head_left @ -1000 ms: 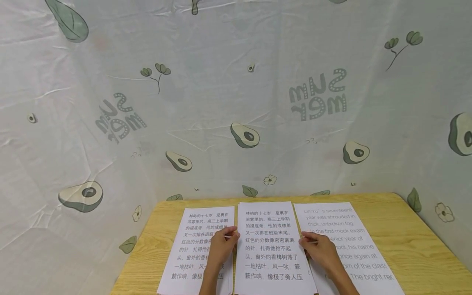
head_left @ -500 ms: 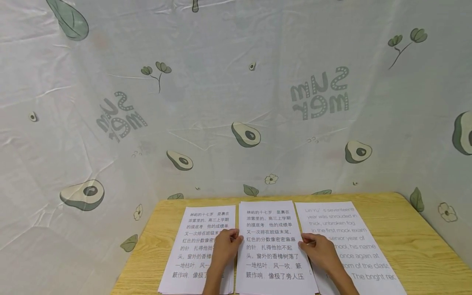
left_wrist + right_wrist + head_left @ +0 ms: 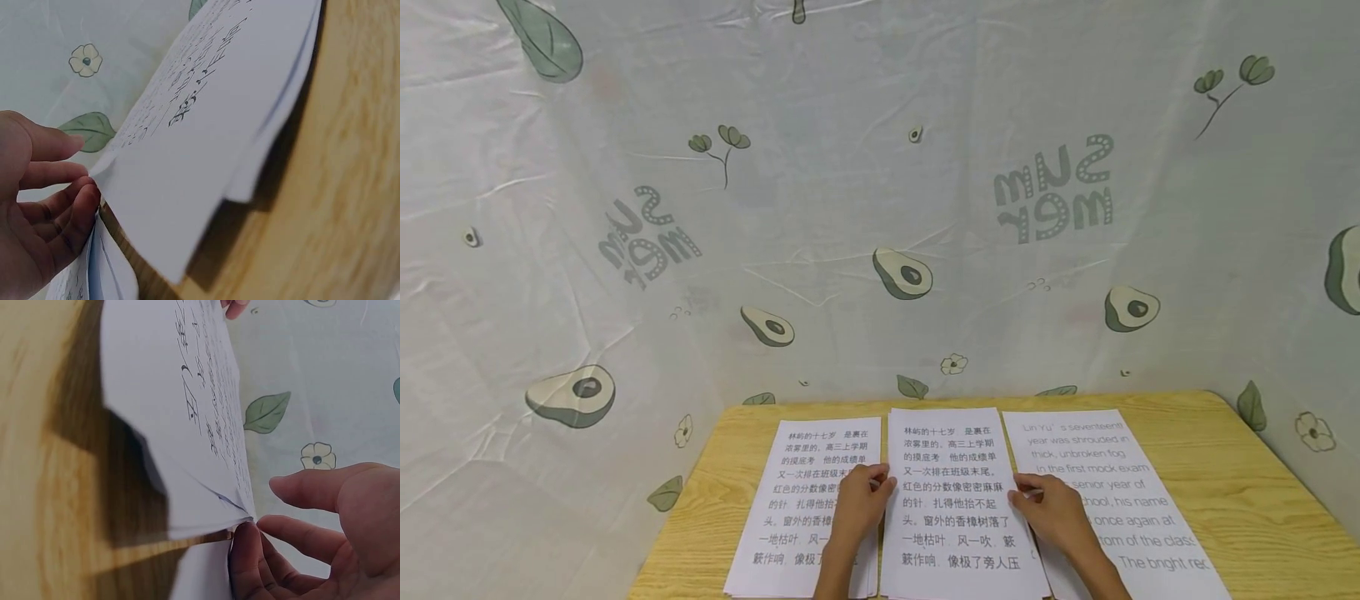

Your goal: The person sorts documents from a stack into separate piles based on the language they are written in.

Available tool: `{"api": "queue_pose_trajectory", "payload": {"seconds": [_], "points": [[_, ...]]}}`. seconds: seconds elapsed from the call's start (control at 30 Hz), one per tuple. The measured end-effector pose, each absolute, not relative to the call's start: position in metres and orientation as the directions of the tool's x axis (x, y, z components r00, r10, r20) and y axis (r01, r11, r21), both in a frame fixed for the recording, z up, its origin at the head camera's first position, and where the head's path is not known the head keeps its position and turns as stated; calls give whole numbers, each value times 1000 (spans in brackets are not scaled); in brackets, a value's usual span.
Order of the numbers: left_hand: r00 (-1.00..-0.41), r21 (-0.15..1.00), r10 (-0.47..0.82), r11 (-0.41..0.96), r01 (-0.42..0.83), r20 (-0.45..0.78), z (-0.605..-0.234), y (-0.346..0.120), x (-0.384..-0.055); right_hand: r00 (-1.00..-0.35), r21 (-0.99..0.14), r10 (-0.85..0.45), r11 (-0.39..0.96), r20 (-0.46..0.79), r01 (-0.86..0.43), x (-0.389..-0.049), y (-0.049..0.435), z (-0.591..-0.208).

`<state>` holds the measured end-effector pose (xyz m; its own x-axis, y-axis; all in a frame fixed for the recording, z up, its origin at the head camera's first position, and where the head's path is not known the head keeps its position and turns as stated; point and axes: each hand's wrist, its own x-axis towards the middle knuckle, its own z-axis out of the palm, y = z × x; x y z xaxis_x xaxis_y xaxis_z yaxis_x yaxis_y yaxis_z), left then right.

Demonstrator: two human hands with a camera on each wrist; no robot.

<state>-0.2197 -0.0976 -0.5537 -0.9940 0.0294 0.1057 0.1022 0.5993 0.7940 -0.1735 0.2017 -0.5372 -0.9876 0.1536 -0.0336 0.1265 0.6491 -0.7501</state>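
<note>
A white stack of paper [image 3: 951, 542] printed with Chinese text lies in the middle, between my two hands. My left hand [image 3: 859, 504] holds its left edge. In the left wrist view the bent fingertips [image 3: 89, 180] meet at that edge, with the thumb apart from it. The right edge is held by my right hand [image 3: 1051, 512]; in the right wrist view its index and middle fingers [image 3: 247, 540] meet at the paper, thumb raised away. Both wrist views show the stack's near corners raised and bowed, with shadow on the table below.
Left of the middle stack lies another Chinese-text stack [image 3: 801, 533], partly under my left forearm. A stack with English text [image 3: 1120, 500] lies at the right, partly covered by my right forearm. The wooden table [image 3: 1217, 467] meets a patterned cloth [image 3: 820, 233] behind.
My left hand has shifted slightly right and both hands a little toward me along the stack's edges. The view has drifted slightly; the stacks keep their places.
</note>
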Motion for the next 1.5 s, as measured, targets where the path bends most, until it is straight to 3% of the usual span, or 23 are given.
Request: {"api": "queue_pose_trajectory", "payload": {"seconds": [0.6,1.13,1.5], "points": [[-994,792,28,603,100,105,-553,-97,-218,-987,-762,159,635,-29,125,-174,197,-533],[-996,885,31,459,85,79,-543,-96,-214,-988,-815,155,569,-21,107,-170,192,-522],[-996,896,24,437,85,83,-545,-95,-214,-985,-849,167,516,-32,115,-166,198,-523]]}}
